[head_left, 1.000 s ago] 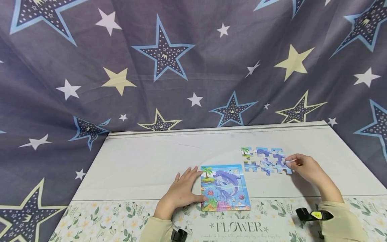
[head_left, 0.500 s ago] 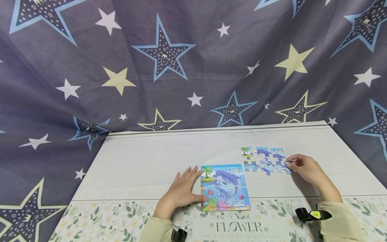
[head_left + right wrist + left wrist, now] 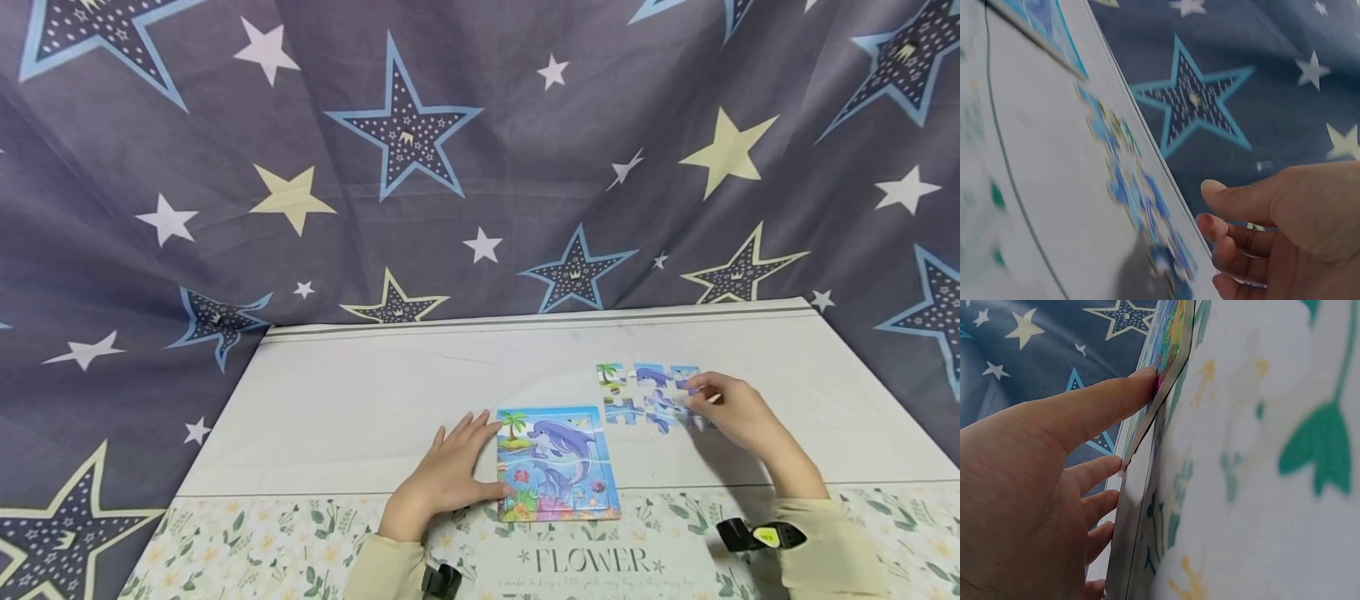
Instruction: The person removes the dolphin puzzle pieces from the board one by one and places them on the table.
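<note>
A square dolphin puzzle [image 3: 558,462] lies in its tray near the middle of the table, with palm tree, dolphins and coral pictured on it. My left hand [image 3: 442,477] rests at its left edge, fingers spread. In the left wrist view the thumb [image 3: 1110,397] lies on the puzzle's rim. To the upper right, several loose puzzle pieces [image 3: 651,377] are laid out in rows. Over the right end of these pieces hovers my right hand [image 3: 738,417], covering some of them. The right wrist view shows its fingers [image 3: 1241,203] loosely curled, with nothing visible between thumb and index finger.
The table [image 3: 360,400] has a white upper part and a flower-printed front strip with lettering [image 3: 592,561]. Behind it and along the sides hangs a dark curtain [image 3: 480,150] with stars. Black straps sit on both wrists.
My right hand has moved left and slightly up, from beside the right end of the loose pieces to over them. The left hand and the puzzle tray have stayed in place.
</note>
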Motion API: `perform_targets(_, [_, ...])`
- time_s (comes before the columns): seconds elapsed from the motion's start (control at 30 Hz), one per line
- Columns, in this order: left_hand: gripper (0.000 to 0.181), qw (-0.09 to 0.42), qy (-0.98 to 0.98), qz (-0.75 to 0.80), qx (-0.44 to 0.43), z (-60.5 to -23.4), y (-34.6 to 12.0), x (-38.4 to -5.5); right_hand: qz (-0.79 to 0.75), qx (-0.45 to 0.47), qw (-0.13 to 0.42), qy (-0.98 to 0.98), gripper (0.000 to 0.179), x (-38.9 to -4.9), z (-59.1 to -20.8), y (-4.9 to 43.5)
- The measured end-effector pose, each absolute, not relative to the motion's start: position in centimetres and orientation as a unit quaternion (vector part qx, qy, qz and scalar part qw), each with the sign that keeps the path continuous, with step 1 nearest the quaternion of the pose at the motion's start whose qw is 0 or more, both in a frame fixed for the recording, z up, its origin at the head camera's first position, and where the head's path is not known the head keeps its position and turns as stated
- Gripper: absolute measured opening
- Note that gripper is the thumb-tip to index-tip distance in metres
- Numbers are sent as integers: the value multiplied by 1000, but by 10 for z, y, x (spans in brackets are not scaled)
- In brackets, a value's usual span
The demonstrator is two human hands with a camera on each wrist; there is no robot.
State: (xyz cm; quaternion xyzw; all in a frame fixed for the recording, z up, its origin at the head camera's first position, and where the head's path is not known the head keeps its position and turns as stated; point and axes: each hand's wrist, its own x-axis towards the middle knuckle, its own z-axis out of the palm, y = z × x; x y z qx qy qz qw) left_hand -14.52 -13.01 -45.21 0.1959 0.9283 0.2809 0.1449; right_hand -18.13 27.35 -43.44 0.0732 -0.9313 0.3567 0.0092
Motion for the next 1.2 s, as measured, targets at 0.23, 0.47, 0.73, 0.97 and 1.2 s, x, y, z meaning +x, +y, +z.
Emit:
perform_targets(0.23, [96,156,923,290,198,-452,-131,-146,382,112,-5,-917,22,-176,-427,238])
perform_targets(0.47, [108,159,917,300,208,-453,-134,-146,415,139,0,-899,21,-168,-420,203])
perform_targets(0.73, [118,160,916,299,215,-454,-135,-146,443,149,-18,-884,18,-156,-421,168])
perform_targets(0.97, [118,159,919,292,212,-455,-135,-146,465,153,-62,-870,19,-142,-424,143])
perform_targets(1.2, [116,158,921,288,210,-453,-134,-145,462,192,-92,-861,18,-131,-434,121])
